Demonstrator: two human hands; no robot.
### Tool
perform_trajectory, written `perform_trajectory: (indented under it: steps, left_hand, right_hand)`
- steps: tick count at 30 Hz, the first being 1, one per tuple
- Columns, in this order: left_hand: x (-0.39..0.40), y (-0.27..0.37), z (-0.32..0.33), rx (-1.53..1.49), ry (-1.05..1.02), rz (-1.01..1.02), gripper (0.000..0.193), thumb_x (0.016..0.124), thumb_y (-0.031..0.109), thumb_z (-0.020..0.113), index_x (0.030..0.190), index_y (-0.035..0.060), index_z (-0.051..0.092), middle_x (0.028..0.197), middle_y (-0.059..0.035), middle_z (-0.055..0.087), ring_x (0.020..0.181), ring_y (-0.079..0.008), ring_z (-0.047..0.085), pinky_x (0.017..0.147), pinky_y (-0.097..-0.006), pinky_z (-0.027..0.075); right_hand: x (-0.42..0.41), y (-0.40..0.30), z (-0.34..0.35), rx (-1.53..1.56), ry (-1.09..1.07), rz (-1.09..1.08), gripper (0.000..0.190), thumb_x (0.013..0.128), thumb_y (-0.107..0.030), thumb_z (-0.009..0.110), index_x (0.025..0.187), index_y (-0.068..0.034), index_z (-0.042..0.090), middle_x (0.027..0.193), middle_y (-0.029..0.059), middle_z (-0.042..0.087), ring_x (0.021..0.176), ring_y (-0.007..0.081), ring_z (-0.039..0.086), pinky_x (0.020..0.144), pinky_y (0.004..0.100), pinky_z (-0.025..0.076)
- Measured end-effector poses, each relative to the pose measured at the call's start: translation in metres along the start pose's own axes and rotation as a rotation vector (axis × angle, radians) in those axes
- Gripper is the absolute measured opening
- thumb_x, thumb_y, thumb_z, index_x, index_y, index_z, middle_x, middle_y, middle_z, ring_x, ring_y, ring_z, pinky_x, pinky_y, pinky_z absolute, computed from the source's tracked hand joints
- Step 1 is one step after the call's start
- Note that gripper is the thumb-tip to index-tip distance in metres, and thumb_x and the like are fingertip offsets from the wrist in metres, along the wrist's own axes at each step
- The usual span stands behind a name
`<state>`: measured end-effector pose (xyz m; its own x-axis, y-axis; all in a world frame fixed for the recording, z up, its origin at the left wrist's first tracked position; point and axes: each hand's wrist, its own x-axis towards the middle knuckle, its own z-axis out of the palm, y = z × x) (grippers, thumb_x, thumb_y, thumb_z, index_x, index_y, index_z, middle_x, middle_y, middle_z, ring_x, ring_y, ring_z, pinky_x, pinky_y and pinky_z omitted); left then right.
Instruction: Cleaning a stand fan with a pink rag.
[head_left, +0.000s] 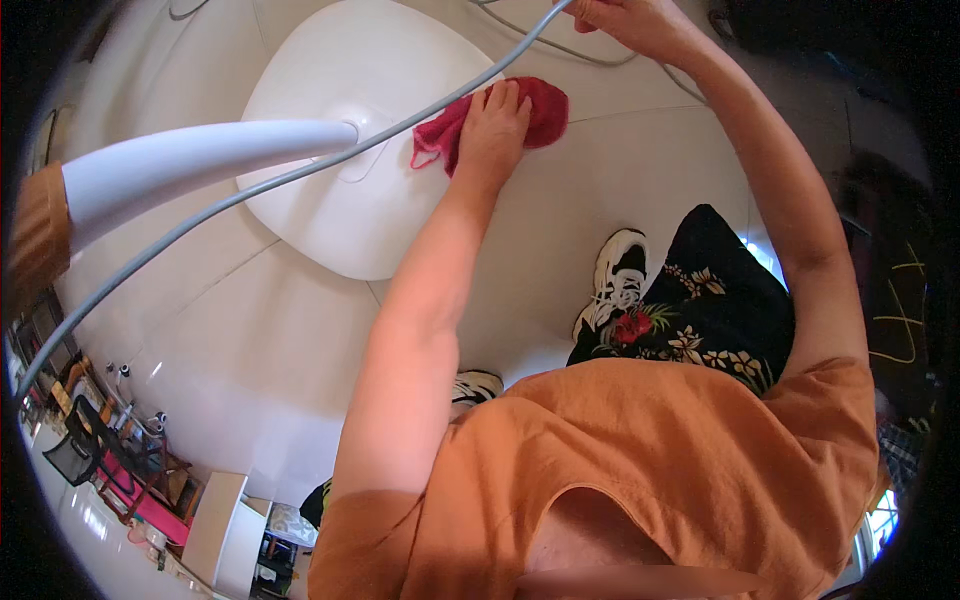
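My left hand (496, 124) is on a crumpled red cloth (547, 112), fingers bent over it, at the right edge of a white rounded pedestal base (322, 67). From the base a curved white post (210, 150) runs to a brown part (41, 225) at the left. At the top edge my right hand (600, 16), partly cut off by the frame, grips a thick grey cable (375, 140). This cable crosses in front of the base and post, down to the far left.
Thinner grey cords (559, 46) lie on the light tiled floor (300, 360) beyond the base. My sneaker (619, 277) is right of centre. A white cabinet (217, 525), a pink item (142, 502) and mixed household goods stand at lower left. Dark things line the right rim.
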<state>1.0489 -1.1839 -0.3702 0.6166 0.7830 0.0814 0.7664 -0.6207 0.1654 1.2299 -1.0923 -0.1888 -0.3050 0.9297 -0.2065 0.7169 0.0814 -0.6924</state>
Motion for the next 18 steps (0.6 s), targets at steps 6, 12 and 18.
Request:
perform_trajectory:
  steps: [6,12,18]
  left_hand:
    - [-0.106,0.013,-0.020,0.002,-0.146,0.112,0.040,0.081,0.011,0.049,0.121,0.0061,0.054,0.131,-0.0143,0.047,0.123,-0.0279,0.042,0.098,-0.0419,0.036]
    - [-0.068,0.010,-0.026,0.077,-0.204,0.116,0.040,0.082,0.014,0.050,0.121,0.0094,0.054,0.130,-0.0114,0.048,0.121,-0.0239,0.044,0.087,-0.0377,0.043]
    - [0.021,-0.009,-0.012,0.030,-0.106,0.012,0.031,0.080,0.014,0.052,0.109,0.0059,0.059,0.111,-0.0128,0.056,0.101,-0.0255,0.054,0.075,-0.0380,0.046]
  right_hand:
    - [-0.007,0.016,-0.012,0.056,0.025,0.084,0.024,0.086,-0.022,0.058,0.084,0.000,0.064,0.066,0.0068,0.063,0.058,0.0127,0.056,0.053,0.0292,0.044]
    - [0.003,0.016,-0.005,0.028,-0.006,0.024,0.024,0.085,-0.023,0.057,0.085,0.000,0.064,0.068,0.0089,0.064,0.059,0.0162,0.058,0.055,0.0313,0.046]
    - [0.004,0.018,-0.007,0.031,0.009,0.020,0.024,0.085,-0.022,0.057,0.084,0.000,0.064,0.067,0.0079,0.064,0.059,0.0153,0.057,0.054,0.0306,0.045]
